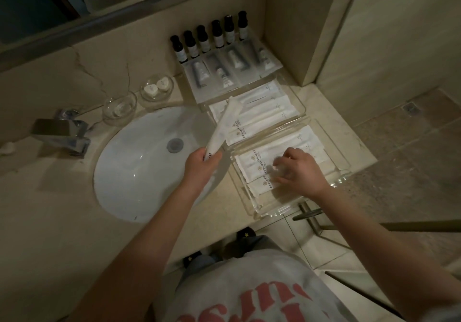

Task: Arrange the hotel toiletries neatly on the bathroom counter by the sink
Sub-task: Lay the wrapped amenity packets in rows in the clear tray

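Note:
My left hand [202,165] grips a long white wrapped packet [220,128] by its lower end, tilted up over the sink's right rim. My right hand [298,170] rests with fingers spread on white sachets [259,162] lying in the near clear acrylic tray [341,175]. A second clear tray [298,108] behind it holds several more white packets [259,112]. Further back, a row of several small dark bottles [207,38] stands against the wall, with small tubes in clear wrappers [225,68] laid in front of them.
The white sink basin [139,169] fills the left of the counter, with a chrome faucet [63,134] at its far left. Two glass dishes [119,107] sit behind the basin, one [157,88] holding two white soaps. A mirror edge [104,19] runs above. A wall corner [321,34] bounds the right.

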